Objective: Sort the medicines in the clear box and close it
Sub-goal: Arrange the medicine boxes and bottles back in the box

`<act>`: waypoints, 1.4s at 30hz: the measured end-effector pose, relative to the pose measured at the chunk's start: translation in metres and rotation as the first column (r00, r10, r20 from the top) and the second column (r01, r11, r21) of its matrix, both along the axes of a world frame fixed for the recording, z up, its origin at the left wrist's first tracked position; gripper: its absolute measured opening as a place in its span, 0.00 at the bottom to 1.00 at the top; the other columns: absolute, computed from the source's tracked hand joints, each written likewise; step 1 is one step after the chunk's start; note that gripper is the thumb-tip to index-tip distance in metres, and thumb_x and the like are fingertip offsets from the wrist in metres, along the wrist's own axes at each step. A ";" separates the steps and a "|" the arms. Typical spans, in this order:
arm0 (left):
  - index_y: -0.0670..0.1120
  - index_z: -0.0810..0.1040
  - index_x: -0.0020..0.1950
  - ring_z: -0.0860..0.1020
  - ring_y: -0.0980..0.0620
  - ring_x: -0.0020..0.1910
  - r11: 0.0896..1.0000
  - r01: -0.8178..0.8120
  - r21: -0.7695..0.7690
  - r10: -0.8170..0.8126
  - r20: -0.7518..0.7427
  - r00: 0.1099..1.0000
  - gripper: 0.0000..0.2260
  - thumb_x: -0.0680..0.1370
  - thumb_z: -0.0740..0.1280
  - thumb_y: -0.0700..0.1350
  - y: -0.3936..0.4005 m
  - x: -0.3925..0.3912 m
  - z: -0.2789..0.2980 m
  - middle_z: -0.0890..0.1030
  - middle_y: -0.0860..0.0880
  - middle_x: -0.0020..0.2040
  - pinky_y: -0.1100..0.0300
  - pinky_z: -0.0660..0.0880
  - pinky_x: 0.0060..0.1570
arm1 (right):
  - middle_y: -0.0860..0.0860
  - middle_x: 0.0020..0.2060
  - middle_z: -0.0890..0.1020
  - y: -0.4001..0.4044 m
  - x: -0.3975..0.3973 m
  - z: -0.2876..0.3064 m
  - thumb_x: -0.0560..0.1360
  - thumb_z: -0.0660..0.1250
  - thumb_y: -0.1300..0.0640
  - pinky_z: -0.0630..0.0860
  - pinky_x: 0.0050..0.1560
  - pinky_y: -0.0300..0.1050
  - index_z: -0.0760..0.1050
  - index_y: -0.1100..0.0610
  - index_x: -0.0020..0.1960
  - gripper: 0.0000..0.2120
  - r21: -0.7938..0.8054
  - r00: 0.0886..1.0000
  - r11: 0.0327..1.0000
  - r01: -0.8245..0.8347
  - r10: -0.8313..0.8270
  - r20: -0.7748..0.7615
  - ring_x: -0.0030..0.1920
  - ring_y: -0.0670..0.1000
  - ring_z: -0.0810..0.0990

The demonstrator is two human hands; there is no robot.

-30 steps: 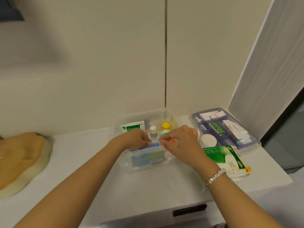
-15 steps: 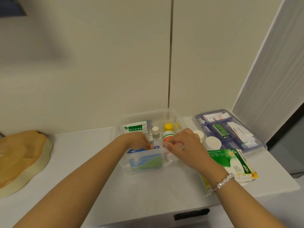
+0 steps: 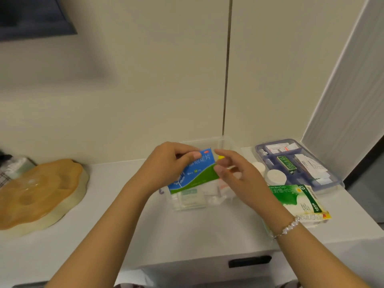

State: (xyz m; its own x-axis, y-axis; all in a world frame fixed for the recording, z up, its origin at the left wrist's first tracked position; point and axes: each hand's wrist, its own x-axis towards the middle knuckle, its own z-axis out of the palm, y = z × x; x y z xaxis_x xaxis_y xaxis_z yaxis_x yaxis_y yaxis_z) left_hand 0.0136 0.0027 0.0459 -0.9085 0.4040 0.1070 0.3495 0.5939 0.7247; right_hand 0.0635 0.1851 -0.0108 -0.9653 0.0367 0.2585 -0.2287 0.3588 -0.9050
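Blue-green medicine packet (image 3: 194,172) pinched by left hand (image 3: 166,165) above clear box (image 3: 225,143), right hand (image 3: 234,173) beside, fingers loose, empty.

Both bare forearms reach forward from the near edge of the worktop toward its back edge, converging at the middle. The left hand (image 3: 166,163) is raised, thumb and curled fingers pinched together on something flat. The right hand (image 3: 234,173) is just beside it, fingers loosely curled and apparently gripping nothing, though blur makes this uncertain. A beaded bracelet circles the right wrist.
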 end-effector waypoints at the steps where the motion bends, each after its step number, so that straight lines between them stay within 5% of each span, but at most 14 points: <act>1: 0.66 0.80 0.43 0.80 0.61 0.38 1.000 0.017 -0.014 -0.017 0.023 1.000 0.06 0.74 0.65 0.55 -0.003 0.010 0.001 0.83 0.63 0.38 0.66 0.75 0.35 | 0.43 0.40 0.80 -0.002 0.004 0.004 0.74 0.66 0.54 0.71 0.42 0.32 0.74 0.43 0.55 0.12 -0.040 0.997 0.997 -0.064 0.066 0.036 0.39 0.38 0.76; 6: 0.59 0.82 0.41 0.80 0.63 0.33 0.997 -0.060 0.041 0.050 0.204 0.978 0.06 0.74 0.66 0.55 -0.023 0.044 -0.022 0.84 0.60 0.36 0.72 0.73 0.31 | 0.44 0.30 0.80 -0.010 0.020 0.003 0.74 0.67 0.57 0.68 0.30 0.28 0.77 0.49 0.46 0.04 -0.079 0.910 0.968 -0.239 0.252 0.330 0.30 0.40 0.75; 13: 0.46 0.79 0.50 0.82 0.51 0.40 0.984 -0.168 -0.056 0.170 0.563 0.809 0.09 0.74 0.68 0.49 -0.057 0.063 -0.086 0.84 0.46 0.43 0.56 0.80 0.44 | 0.51 0.32 0.78 -0.020 0.027 -0.040 0.74 0.66 0.57 0.74 0.27 0.37 0.76 0.56 0.44 0.03 -0.077 0.761 0.978 -0.192 0.198 0.618 0.28 0.45 0.76; 19: 0.42 0.79 0.41 0.82 0.44 0.38 0.921 -0.386 -0.057 0.347 0.572 0.743 0.01 0.72 0.70 0.39 -0.056 0.062 -0.122 0.83 0.40 0.41 0.48 0.80 0.50 | 0.54 0.32 0.78 -0.033 0.023 -0.069 0.75 0.65 0.58 0.80 0.31 0.41 0.75 0.60 0.41 0.06 0.014 0.694 0.992 -0.124 0.077 0.715 0.28 0.48 0.77; 22: 0.44 0.79 0.38 0.79 0.50 0.32 0.904 -0.424 -0.065 0.381 0.575 0.724 0.03 0.72 0.71 0.40 -0.058 0.057 -0.129 0.82 0.44 0.37 0.53 0.80 0.44 | 0.56 0.34 0.80 -0.037 0.020 -0.075 0.74 0.66 0.57 0.81 0.35 0.45 0.77 0.64 0.47 0.09 0.044 0.704 0.995 -0.088 0.031 0.710 0.29 0.49 0.78; 27: 0.46 0.79 0.39 0.77 0.55 0.28 0.912 -0.379 -0.158 0.403 0.515 0.757 0.07 0.71 0.72 0.48 -0.056 0.055 -0.134 0.83 0.46 0.37 0.62 0.75 0.35 | 0.54 0.30 0.82 -0.039 0.018 -0.080 0.71 0.70 0.56 0.82 0.34 0.44 0.76 0.58 0.36 0.08 0.165 0.728 0.984 -0.069 -0.063 0.682 0.27 0.49 0.80; 33: 0.46 0.74 0.58 0.75 0.55 0.43 0.860 -0.370 -0.352 0.460 0.218 0.861 0.19 0.73 0.67 0.56 -0.051 0.061 -0.128 0.80 0.49 0.50 0.63 0.69 0.38 | 0.53 0.32 0.82 -0.033 0.022 -0.067 0.71 0.70 0.53 0.78 0.26 0.39 0.74 0.54 0.40 0.07 0.276 0.787 0.958 -0.074 -0.114 0.606 0.27 0.49 0.80; 37: 0.52 0.76 0.46 0.77 0.57 0.40 0.915 -0.386 -0.121 0.397 0.087 0.914 0.08 0.74 0.64 0.55 -0.034 0.074 -0.109 0.79 0.55 0.41 0.65 0.72 0.35 | 0.50 0.33 0.82 -0.023 0.031 -0.046 0.73 0.65 0.52 0.69 0.20 0.32 0.74 0.49 0.40 0.04 0.307 0.884 0.951 -0.042 -0.109 0.456 0.23 0.41 0.76; 42: 0.47 0.81 0.41 0.80 0.57 0.31 0.939 -0.250 0.236 0.174 0.301 0.938 0.10 0.75 0.65 0.51 0.002 0.084 -0.087 0.83 0.52 0.36 0.66 0.77 0.36 | 0.48 0.29 0.82 0.000 0.049 -0.013 0.75 0.62 0.52 0.69 0.24 0.32 0.76 0.50 0.39 0.07 0.330 0.961 0.940 0.084 -0.164 0.223 0.21 0.39 0.73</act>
